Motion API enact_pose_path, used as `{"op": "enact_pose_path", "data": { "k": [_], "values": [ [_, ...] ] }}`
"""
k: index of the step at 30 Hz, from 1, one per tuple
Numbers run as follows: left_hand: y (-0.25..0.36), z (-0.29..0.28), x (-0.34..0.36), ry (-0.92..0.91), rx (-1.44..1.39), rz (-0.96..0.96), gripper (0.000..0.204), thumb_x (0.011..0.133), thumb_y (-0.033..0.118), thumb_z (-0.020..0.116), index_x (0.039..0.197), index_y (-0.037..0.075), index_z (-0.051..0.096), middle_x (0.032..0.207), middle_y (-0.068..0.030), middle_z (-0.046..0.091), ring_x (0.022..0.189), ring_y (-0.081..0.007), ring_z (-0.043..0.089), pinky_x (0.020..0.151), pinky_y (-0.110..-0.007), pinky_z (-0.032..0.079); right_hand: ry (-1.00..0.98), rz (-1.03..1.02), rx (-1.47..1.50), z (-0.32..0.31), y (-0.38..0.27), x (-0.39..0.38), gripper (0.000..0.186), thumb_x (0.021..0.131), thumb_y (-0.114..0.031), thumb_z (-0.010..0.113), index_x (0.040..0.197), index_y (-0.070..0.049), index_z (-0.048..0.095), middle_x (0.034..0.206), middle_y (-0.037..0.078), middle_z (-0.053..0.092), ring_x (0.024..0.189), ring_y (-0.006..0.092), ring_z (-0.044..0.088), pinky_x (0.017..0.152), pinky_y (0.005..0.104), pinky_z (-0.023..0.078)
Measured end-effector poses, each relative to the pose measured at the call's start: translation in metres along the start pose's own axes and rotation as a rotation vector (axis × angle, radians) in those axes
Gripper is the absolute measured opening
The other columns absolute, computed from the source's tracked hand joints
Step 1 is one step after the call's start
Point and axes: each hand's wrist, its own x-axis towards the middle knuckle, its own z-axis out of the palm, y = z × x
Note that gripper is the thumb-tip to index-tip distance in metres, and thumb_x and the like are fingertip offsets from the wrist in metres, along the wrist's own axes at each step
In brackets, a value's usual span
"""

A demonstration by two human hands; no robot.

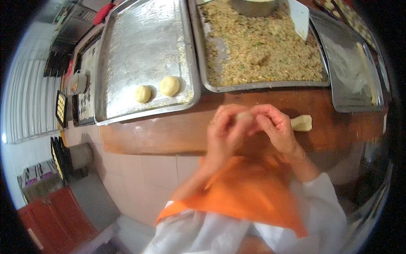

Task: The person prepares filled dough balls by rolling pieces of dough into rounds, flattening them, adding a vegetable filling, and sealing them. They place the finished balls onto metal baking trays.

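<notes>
My left hand [226, 129] and my right hand [275, 127] meet above the front of the wooden table [160, 135], fingers curled around a small pale piece of dough [243, 116], mostly hidden between them. The left is motion-blurred. Just right of my right hand lies a strip of dough [303, 123]. Behind and to the left, a metal baking tray [144, 42] bears two round dough balls [169, 86]. Directly behind my hands is a tray of crumbly mixture [262, 55], with a metal bowl [253, 6] and a white scraper [299, 21] at its back.
A metal tray with plastic sheeting [347, 63] sits at the right. At the far left are a dark-rimmed tray [84, 110], racks of black trays [59, 158], a metal cylinder [82, 156] and a red cabinet [63, 216]. The table's front edge runs below my hands over a tiled floor.
</notes>
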Motion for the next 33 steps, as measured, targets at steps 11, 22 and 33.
{"op": "enact_pose_path", "data": {
  "k": [11,22,33],
  "values": [
    [-0.048,0.047,-0.006,-0.208,0.469,0.235,0.027,0.077,0.007,0.059,0.104,0.005,0.058,0.101,-0.0153,0.055,0.092,-0.0287,0.055,0.075,-0.032,0.047,-0.079,-0.309,-1.405,-0.068,0.004,-0.028,0.038,0.07,-0.01,0.064,0.105,-0.002,0.052,0.102,0.013,0.052,0.095,0.0289,0.049,0.086,0.0389,0.038],
    [-0.037,0.065,-0.014,-0.247,-0.199,-0.265,0.033,0.084,0.012,0.056,0.113,-0.001,0.048,0.104,-0.006,0.053,0.091,-0.0126,0.051,0.079,-0.024,0.043,0.14,-0.523,-1.243,-0.074,0.021,-0.034,0.045,0.059,-0.003,0.068,0.101,-0.004,0.054,0.094,0.01,0.049,0.088,0.0285,0.047,0.079,0.0385,0.04],
    [-0.019,0.082,0.01,-0.296,-0.326,-0.484,0.028,0.082,0.009,0.058,0.108,0.002,0.052,0.097,-0.0044,0.057,0.087,-0.0108,0.053,0.076,-0.023,0.044,-0.063,-0.339,-1.082,-0.097,0.003,-0.027,0.03,0.072,-0.017,0.062,0.094,0.001,0.051,0.09,0.017,0.053,0.086,0.0358,0.05,0.076,0.0431,0.041]
  ]
}}
